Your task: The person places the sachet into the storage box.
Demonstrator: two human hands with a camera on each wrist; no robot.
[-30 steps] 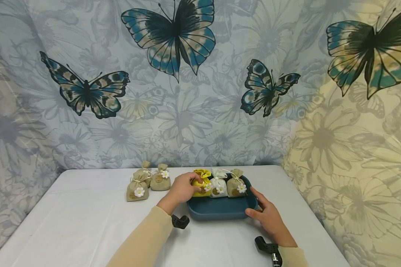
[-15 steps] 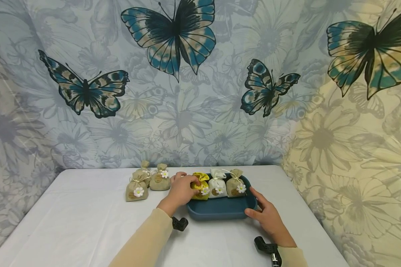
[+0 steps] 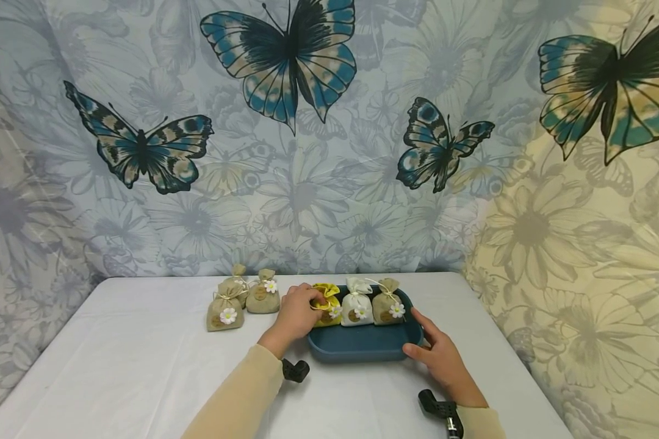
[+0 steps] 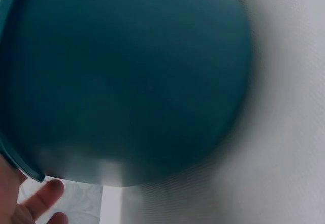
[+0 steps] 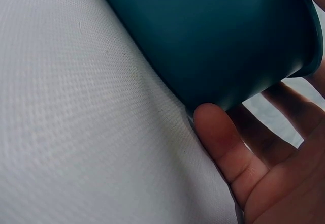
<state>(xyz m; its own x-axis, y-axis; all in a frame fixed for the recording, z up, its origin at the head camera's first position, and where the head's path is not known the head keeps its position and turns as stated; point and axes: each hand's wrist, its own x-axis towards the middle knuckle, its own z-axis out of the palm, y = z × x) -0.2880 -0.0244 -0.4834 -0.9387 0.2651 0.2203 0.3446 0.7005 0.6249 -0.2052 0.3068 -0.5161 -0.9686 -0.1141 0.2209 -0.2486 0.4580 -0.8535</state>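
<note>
A dark teal tray point(image 3: 362, 354) sits on the table, with three small drawstring pouches side by side along its far edge. At the left end is a yellow satin pouch point(image 3: 327, 289), which my left hand point(image 3: 295, 314) pinches near its tied neck. Beside it stand a white pouch point(image 3: 354, 302) and a tan pouch point(image 3: 387, 303), each with a white flower. My right hand point(image 3: 442, 360) holds the tray's right end, thumb in front and fingers around the side. In the right wrist view, the thumb point(image 5: 218, 137) touches the tray's lower wall. The left wrist view hides the pouches behind the tray's wall.
Left of the tray, three more tan pouches stand grouped on the white-covered table point(image 3: 143, 366): a front one point(image 3: 225, 312), a right one point(image 3: 263, 295) and one partly hidden behind point(image 3: 240, 271). A butterfly-print curtain point(image 3: 307, 201) hangs behind the table.
The yellow pouch has shifted slightly left in the tray with my left hand still on it, leaving a small gap from the white pouch. My right hand stays in place.
</note>
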